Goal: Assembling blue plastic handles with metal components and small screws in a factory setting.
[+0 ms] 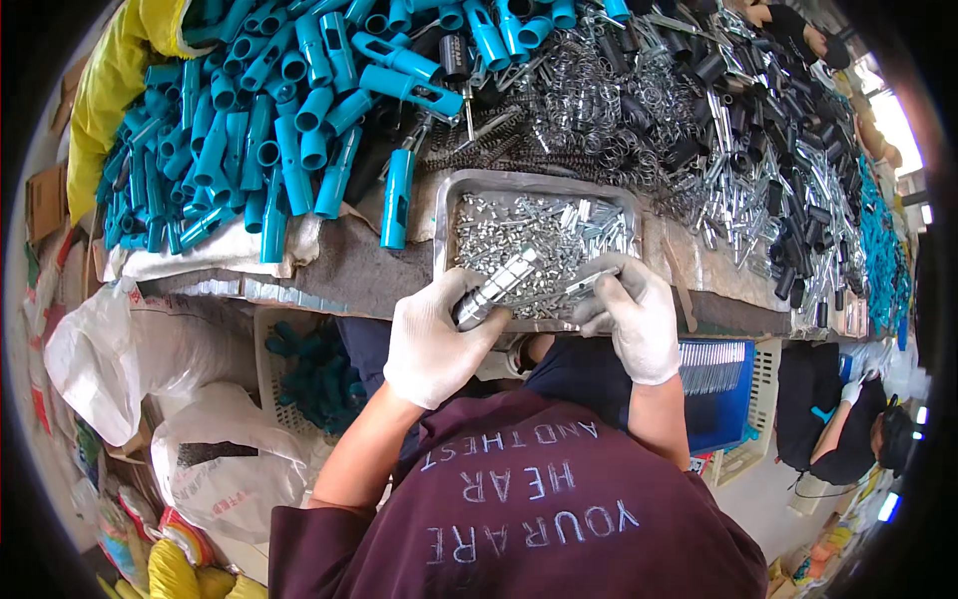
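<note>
Both my hands wear white gloves and are over the near edge of a metal tray (446, 215) full of small silver metal parts (509, 225). My left hand (436, 344) is closed round a shiny silver metal cylinder (499, 288) with a stepped, notched body, tilted up to the right. To its right, my right hand (637, 317) pinches a thin silver metal pin (589, 284) between thumb and fingers, apart from the cylinder. Part of the cylinder's lower end is hidden by my left fingers.
Teal slotted tubes (289, 150) lie heaped at the left of the bench. Springs (589, 110) and black and silver parts (738, 150) are piled to the right. Below the bench are a crate of teal parts (261, 369), plastic bags (215, 449) and a blue tray (718, 399). A co-worker (848, 429) sits at right.
</note>
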Action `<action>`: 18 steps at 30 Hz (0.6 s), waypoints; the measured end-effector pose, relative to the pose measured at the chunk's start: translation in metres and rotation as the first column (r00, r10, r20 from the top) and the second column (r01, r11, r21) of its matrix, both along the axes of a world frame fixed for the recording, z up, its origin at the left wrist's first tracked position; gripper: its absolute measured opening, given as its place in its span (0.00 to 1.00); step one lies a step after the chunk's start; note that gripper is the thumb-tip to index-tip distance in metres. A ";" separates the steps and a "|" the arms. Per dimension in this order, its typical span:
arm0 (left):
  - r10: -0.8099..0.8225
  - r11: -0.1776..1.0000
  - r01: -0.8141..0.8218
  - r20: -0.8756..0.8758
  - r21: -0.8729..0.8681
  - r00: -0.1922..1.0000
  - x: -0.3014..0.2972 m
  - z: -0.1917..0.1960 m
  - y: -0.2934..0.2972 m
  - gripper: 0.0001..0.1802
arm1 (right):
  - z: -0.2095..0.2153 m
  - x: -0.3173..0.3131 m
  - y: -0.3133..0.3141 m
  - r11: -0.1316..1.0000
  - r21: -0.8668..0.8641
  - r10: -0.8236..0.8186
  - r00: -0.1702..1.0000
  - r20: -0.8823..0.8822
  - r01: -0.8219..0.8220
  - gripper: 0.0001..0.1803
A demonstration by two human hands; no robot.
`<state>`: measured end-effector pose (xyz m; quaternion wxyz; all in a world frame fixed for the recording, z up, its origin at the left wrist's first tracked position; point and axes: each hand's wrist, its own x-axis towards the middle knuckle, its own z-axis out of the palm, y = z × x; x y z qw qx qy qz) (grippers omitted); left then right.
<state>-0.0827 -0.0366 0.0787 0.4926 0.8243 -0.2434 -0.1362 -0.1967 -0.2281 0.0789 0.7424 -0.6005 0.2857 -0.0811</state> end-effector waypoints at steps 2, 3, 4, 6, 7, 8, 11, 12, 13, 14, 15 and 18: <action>-0.075 0.997 0.074 -0.051 -0.020 0.996 0.005 0.005 0.006 0.13 | 0.004 -0.001 -0.005 0.995 -0.066 -0.070 0.997 0.030 0.072 0.12; -0.135 0.991 0.135 -0.121 -0.008 0.983 0.011 0.008 0.012 0.12 | 0.003 -0.002 -0.014 0.981 -0.116 -0.146 0.986 0.086 0.155 0.13; -0.154 0.986 0.118 -0.372 -0.119 0.915 0.015 0.005 0.020 0.12 | -0.001 -0.007 -0.026 0.947 -0.144 -0.260 0.949 0.177 0.287 0.12; -0.178 0.984 0.171 -0.395 -0.053 0.901 0.020 0.003 0.022 0.11 | 0.003 -0.010 -0.042 0.897 -0.133 -0.375 0.884 0.278 0.422 0.11; -0.178 0.984 0.171 -0.398 -0.051 0.900 0.019 0.003 0.022 0.11 | 0.006 -0.009 -0.040 0.897 -0.132 -0.376 0.885 0.276 0.422 0.11; -0.197 0.980 0.199 -0.320 -0.025 0.927 0.018 0.002 0.022 0.11 | 0.009 -0.008 -0.037 0.910 -0.097 -0.364 0.889 0.279 0.403 0.10; -0.232 0.971 0.237 -0.199 0.004 0.952 0.013 0.000 0.019 0.11 | 0.009 -0.001 -0.022 0.948 -0.076 -0.283 0.931 0.232 0.308 0.10; -0.242 0.969 0.246 -0.158 0.003 0.957 0.011 0.000 0.018 0.11 | 0.008 0.001 -0.018 0.964 -0.081 -0.231 0.949 0.215 0.253 0.10; -0.245 0.968 0.250 -0.174 0.005 0.954 0.010 0.005 0.015 0.13 | 0.006 0.001 -0.017 0.980 -0.086 -0.159 0.965 0.207 0.179 0.10; -0.247 0.968 0.252 -0.174 0.004 0.953 0.010 0.006 0.014 0.13 | 0.005 0.000 -0.016 0.980 -0.087 -0.160 0.965 0.206 0.181 0.10; -0.241 0.968 0.249 -0.182 0.018 0.953 0.009 0.007 0.013 0.13 | 0.004 0.000 -0.015 0.985 -0.008 -0.167 0.964 0.207 0.172 0.11; -0.220 0.974 0.225 -0.166 0.011 0.961 0.006 0.009 0.012 0.13 | 0.003 -0.001 -0.011 0.988 0.080 -0.146 0.962 0.232 0.131 0.11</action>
